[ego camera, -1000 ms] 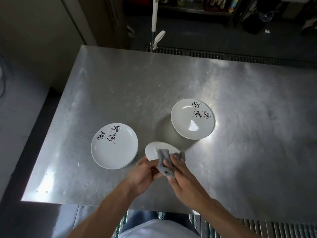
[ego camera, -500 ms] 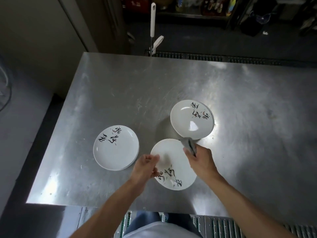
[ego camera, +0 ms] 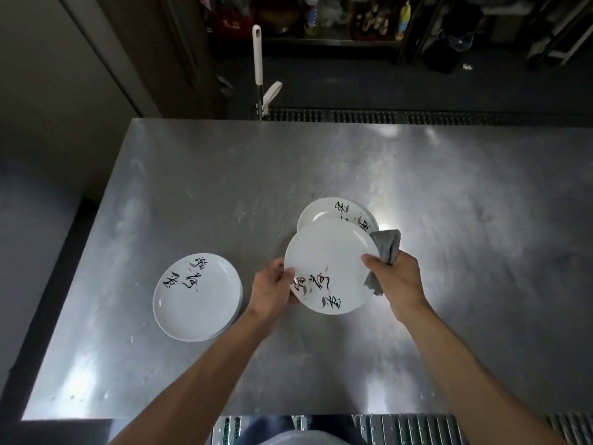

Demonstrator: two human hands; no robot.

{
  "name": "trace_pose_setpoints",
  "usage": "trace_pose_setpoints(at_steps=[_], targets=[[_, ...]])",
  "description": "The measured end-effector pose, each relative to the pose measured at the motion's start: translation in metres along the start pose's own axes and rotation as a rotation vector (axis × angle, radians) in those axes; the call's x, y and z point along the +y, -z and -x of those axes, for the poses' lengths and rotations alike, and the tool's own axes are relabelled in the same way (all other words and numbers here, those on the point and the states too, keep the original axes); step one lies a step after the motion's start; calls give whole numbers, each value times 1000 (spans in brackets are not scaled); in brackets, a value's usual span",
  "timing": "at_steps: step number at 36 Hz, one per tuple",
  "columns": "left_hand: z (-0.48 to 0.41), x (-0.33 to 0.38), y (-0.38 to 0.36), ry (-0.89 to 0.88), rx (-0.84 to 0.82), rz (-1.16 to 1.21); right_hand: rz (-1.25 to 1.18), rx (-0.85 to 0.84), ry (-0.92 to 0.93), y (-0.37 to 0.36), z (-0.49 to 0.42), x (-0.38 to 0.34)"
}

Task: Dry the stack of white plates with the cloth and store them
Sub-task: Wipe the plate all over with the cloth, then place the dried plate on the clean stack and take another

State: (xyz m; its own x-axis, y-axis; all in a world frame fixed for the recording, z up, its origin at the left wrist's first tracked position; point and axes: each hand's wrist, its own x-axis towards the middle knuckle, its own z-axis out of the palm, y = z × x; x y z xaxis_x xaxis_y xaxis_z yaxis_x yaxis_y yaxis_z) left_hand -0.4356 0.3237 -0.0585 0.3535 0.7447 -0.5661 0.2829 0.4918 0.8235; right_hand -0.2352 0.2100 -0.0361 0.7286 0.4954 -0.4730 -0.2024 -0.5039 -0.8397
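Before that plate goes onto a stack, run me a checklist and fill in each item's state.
1. Left hand grips the held plate at its left rim: ok.
2. Right hand pinches the opposite rim, grey cloth bunched in it: ok.
3. Held plate's face dry: cannot tell.
4. Left stack has a bare top plate, ready to receive: ok.
5. Far stack has a bare top: cannot tell, the held plate covers part of it.
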Motion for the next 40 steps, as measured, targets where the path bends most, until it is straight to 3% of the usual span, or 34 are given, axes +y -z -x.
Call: trace_pose_setpoints(at_steps=[8,18,22,29,31,36,40], targets=[[-41,23,-36,45,49,23,105,149,-7,13,-15,6],[-52,26,-49,-7,92,-32,115,171,-53,25,-22,14],[-52,29,-49,-41,111,-124,126,190,-33,27,-27,15],[-60,28,-41,-44,119,-312,51,381,12,33,-48,13],[-63,28,-41,-24,96,-356,25,346,19,34,-55,9],[-63,31,-51,-33,11,-399,48,64,-54,26,-71,-1],[-66,29,-60,22,15,-380,92,-15,-46,19,-75,0]])
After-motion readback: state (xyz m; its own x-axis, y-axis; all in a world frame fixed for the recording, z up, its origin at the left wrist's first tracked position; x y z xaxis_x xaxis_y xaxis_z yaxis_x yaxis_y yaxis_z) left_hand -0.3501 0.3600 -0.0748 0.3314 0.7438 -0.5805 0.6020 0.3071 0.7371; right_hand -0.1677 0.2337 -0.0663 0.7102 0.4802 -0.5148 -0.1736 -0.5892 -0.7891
